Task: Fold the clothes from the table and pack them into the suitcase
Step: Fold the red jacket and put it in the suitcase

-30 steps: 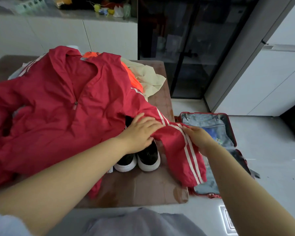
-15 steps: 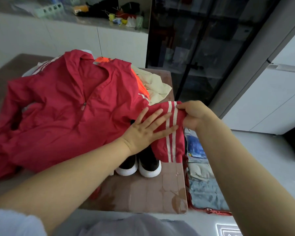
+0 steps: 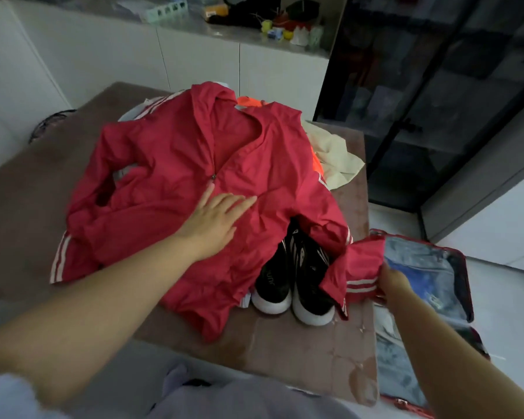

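Note:
A red jacket [image 3: 194, 164] with white stripes lies spread over the brown table [image 3: 28, 207], on top of other clothes. My left hand [image 3: 218, 219] rests flat on its front, fingers straight, just below the zip. My right hand [image 3: 390, 282] grips the end of the jacket's right sleeve [image 3: 357, 267] at the table's right edge. An open red suitcase [image 3: 463, 267] with a grey-blue lining lies on the floor right of the table, with some items inside.
A pair of black shoes with white soles [image 3: 297, 282] stands on the table under the jacket's hem. An orange garment [image 3: 248, 102] and a cream one [image 3: 336, 158] lie behind the jacket. A dark glass cabinet [image 3: 421, 86] and white cupboards stand beyond.
My left hand slid left from the sleeve onto the jacket's front. My right hand lowered the sleeve end from beside the jacket down to the table's right edge. The view tilted back.

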### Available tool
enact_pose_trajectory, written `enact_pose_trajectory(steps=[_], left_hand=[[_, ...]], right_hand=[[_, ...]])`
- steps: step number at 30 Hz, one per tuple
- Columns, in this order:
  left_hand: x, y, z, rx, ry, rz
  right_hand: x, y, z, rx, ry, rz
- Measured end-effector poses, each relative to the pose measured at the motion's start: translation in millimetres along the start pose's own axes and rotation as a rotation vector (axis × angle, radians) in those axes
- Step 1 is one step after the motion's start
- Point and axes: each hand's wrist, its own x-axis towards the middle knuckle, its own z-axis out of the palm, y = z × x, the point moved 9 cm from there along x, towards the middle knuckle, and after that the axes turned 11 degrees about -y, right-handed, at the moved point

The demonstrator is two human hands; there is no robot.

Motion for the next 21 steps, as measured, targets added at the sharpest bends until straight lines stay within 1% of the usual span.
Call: enact_pose_trajectory(steps=[2,5,6,9,12,16,19,21], left_hand=[[0,-24,-6,-0.042,0.057,-0.076],[2,-57,-2,-0.129,-0.020,-0.228],[5,-64,3,-0.153,-0.037,-0.245],[11,-85,6,-0.150,0.003,-0.293],[17,-104,9,-0.163,0.027,-0.333],[21,-121,14,-0.195,0.020,-0.353],[20,-134,16,-0.256,0.037,-0.384],[17,-142,16,-0.287,0.056,-0.401]], right_hand=[[2,-6,-3,0.034,0.063,-0.003],[-22,-32,1,-0.060,0.131,-0.093],[-28,-34,3,-0.072,0.152,-0.127],[-45,-49,5,-0.113,0.255,-0.309],[-67,-79,22,-0.194,0.292,-0.483],[-94,-127,80,-0.504,0.240,-0.618],[-115,-157,139,-0.641,0.149,-0.782],[-125,-175,181,-0.691,0.071,-0.869]])
